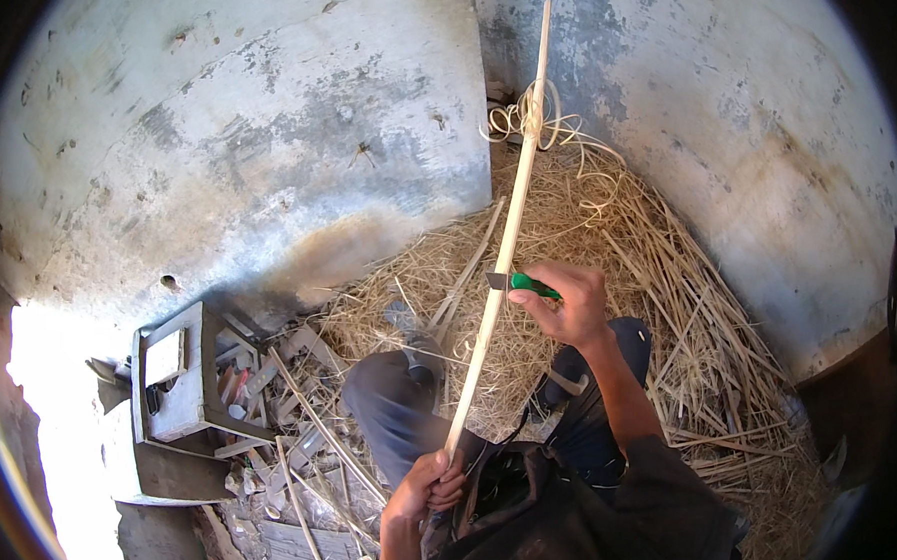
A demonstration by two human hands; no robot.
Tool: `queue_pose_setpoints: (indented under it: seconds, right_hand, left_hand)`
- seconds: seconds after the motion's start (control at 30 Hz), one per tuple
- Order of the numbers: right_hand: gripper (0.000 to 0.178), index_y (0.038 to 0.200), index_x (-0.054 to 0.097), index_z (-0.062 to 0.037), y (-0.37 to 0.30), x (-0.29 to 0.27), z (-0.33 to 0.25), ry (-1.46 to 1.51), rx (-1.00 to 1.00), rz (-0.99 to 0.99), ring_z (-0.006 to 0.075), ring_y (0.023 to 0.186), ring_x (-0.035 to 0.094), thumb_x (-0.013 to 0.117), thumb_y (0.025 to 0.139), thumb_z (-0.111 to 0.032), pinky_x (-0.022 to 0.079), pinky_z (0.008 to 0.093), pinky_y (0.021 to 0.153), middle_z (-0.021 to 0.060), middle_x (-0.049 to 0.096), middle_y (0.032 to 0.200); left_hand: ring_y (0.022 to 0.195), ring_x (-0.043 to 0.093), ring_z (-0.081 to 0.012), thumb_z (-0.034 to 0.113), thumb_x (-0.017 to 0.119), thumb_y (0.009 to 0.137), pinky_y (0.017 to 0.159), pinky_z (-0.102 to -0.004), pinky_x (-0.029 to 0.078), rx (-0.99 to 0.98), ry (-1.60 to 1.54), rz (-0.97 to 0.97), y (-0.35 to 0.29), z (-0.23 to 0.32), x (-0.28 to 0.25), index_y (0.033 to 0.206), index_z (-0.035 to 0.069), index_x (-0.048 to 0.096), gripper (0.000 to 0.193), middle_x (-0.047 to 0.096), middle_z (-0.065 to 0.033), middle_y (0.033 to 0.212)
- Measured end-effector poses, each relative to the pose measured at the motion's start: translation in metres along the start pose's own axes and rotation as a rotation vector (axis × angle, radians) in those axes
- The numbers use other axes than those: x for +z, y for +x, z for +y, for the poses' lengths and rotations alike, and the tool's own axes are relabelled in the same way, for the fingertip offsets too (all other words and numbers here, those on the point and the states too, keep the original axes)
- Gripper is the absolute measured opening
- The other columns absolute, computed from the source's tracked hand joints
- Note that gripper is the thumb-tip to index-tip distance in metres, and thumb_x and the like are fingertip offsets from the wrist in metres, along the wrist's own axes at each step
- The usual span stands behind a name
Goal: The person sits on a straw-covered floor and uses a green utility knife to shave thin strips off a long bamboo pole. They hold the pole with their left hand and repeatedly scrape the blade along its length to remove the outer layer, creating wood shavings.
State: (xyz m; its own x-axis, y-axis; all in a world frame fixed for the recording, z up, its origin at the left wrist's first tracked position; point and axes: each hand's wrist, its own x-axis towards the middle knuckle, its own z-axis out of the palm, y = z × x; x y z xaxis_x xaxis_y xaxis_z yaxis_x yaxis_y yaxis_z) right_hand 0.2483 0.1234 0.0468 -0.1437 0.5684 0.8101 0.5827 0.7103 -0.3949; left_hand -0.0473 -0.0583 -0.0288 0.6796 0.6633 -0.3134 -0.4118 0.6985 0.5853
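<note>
A long pale wooden strip (512, 218) slants up and away from my lap, narrowing toward its far tip. My left hand (429, 486) is closed round its near end, close to my body. In my right hand (574, 304) is a knife (499, 281) with a green handle, pinched between thumb and fingers. Its short dark blade lies across the strip about midway along. Thin curled shavings (536, 119) hang around the strip's far part, and a small curl sticks out between the blade and my left hand.
Straw-like shavings (562, 205) cover the floor beneath the strip, with many thin sticks (701, 351) heaped at right. A wooden box-like stand (186, 369) holding assorted items is at left, beside scattered wood scraps. Worn walls (346, 105) rise behind. My bent knees (388, 403) flank the strip.
</note>
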Motion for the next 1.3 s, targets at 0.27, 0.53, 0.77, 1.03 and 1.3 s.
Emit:
queue_pose_setpoints:
  seconds: [0.27,0.53,0.77,1.03,1.3]
  right_hand:
    - [0.037,0.104,0.081,-0.0066,0.028,-0.014,0.064,-0.1,0.201,0.05,0.0086,0.051,0.055,0.07,0.101,-0.042,0.037,0.0285,0.047,-0.0011,0.066,0.063]
    - [0.039,0.118,0.077,-0.0064,0.028,-0.02,0.078,0.244,0.618,-0.053,0.0067,0.055,0.04,0.062,0.106,-0.041,0.034,0.0278,0.053,-0.008,0.048,0.064]
    - [0.038,0.111,0.07,-0.0048,-0.025,0.013,0.019,0.391,0.519,-0.038,0.0081,0.062,0.052,0.06,0.107,-0.042,0.038,0.0278,0.056,-0.0003,0.058,0.074]
    - [0.028,0.1,0.074,-0.0079,-0.055,0.027,-0.043,0.134,0.049,-0.148,0.0227,0.064,0.071,0.083,0.09,-0.033,0.054,0.0348,0.056,0.0048,0.073,0.081]
    - [0.029,0.097,0.075,-0.0097,-0.051,0.021,-0.047,0.112,-0.032,-0.125,0.0212,0.06,0.07,0.084,0.087,-0.036,0.052,0.034,0.054,0.003,0.073,0.078]
  left_hand:
    - [0.047,0.025,-0.004,0.056,0.055,0.107,0.041,-0.0226,0.021,-0.109,-0.101,-0.007,-0.024,-0.025,-0.021,0.08,0.014,0.044,0.051,0.032,0.0077,0.06]
    - [0.049,0.029,-0.0042,0.047,0.056,0.109,0.044,-0.0229,0.022,-0.025,0.142,0.165,-0.027,-0.024,-0.021,0.082,0.014,0.047,0.044,0.035,0.0079,0.061]
    - [0.051,0.033,-0.0046,0.039,0.053,0.112,0.044,-0.0247,0.023,0.136,0.341,0.35,0.006,0.011,0.006,0.081,0.012,0.05,0.042,0.039,0.0062,0.064]
    - [0.05,0.035,-0.0052,0.045,0.054,0.11,0.043,-0.0249,0.025,0.271,0.394,0.336,0.039,0.036,0.029,0.084,0.012,0.051,0.042,0.04,0.0056,0.065]
    - [0.05,0.033,-0.0045,0.047,0.055,0.11,0.043,-0.0246,0.025,0.302,0.401,0.272,0.04,0.045,0.042,0.087,0.012,0.051,0.041,0.039,0.0067,0.066]
